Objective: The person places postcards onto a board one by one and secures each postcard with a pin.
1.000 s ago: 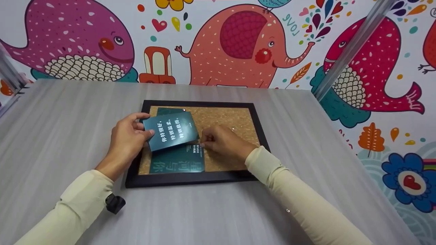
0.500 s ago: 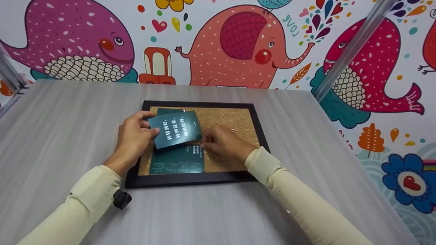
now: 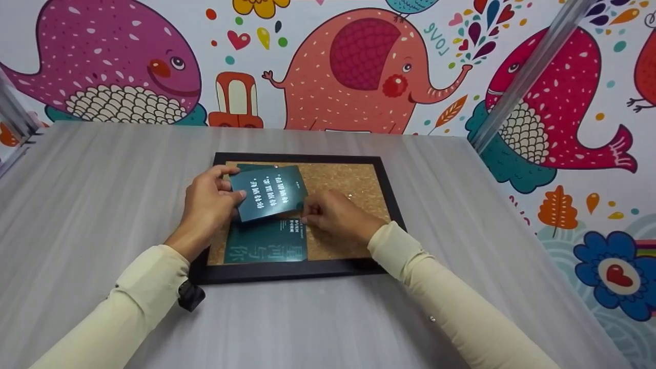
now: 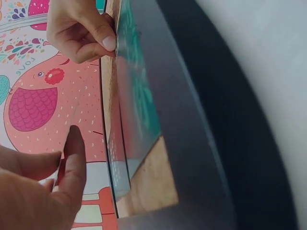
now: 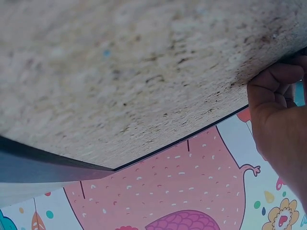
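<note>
My left hand (image 3: 210, 205) pinches a glossy dark-green card (image 3: 269, 192) with white writing, thumb on top, and holds it tilted above the corkboard (image 3: 335, 177). Edge-on, that card shows as a thin line in the left wrist view. Beneath it lies a larger green card (image 3: 266, 243), partly covered. My right hand (image 3: 341, 218) rests over the cork with curled fingers, thumb and fingertips pinched together at the lower card's right edge. Whatever sits between those fingertips is too small and hidden to name. A clear pushpin (image 3: 277, 166) marks the lower card's top edge.
The board's black frame (image 3: 297, 270) surrounds the cork on a grey table (image 3: 102, 205). A second shiny pin (image 3: 350, 196) stands in the cork behind the right hand. Another small shiny thing (image 3: 432, 319) is beside the right sleeve. A cartoon-printed wall (image 3: 369, 66) closes the far side.
My left hand has moved right and slightly away with its card, bringing the card's right corner close to the right fingertips. The right hand has stayed at the lower card's edge.
</note>
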A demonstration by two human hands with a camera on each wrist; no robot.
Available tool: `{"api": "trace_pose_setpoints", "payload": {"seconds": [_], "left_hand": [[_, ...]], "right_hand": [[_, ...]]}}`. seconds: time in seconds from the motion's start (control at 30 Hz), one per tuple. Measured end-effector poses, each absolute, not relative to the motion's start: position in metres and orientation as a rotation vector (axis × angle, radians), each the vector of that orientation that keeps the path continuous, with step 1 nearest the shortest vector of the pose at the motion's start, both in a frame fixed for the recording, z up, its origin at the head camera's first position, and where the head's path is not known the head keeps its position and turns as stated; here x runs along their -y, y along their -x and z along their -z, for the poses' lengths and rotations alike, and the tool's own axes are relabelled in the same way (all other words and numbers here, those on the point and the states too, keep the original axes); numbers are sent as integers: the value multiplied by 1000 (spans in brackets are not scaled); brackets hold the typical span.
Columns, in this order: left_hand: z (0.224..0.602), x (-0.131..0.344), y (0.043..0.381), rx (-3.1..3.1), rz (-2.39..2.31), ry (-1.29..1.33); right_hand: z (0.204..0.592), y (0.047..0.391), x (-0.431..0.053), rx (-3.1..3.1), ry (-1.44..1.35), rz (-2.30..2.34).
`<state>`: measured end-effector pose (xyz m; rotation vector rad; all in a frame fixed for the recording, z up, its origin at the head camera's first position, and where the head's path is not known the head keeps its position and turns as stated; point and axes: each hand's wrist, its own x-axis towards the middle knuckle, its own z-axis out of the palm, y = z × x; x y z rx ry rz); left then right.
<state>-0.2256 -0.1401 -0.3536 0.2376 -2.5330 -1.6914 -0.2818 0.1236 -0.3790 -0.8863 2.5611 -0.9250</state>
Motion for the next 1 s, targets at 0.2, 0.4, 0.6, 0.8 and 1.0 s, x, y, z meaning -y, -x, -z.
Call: {"api": "trace_pose_setpoints", "payload": {"seconds": [0.2,0.4,0.6,0.8,1.0], "left_hand": [[354,138,228,2526,1674,-201],[354,141,231,2508,1705,-208],[354,145,235,2515,1718,-254],[355,145,240,2529,1703,-300],[358,142,244,2530,1689,-320]], "right_hand": [[379,282,-123,-2583,897,909],[378,281,-123,-2576,900,916],[379,282,-123,-2578,899,911],[379,282,-123,-2568,891,921],[378,281,-123,-2547,878,946]]}}
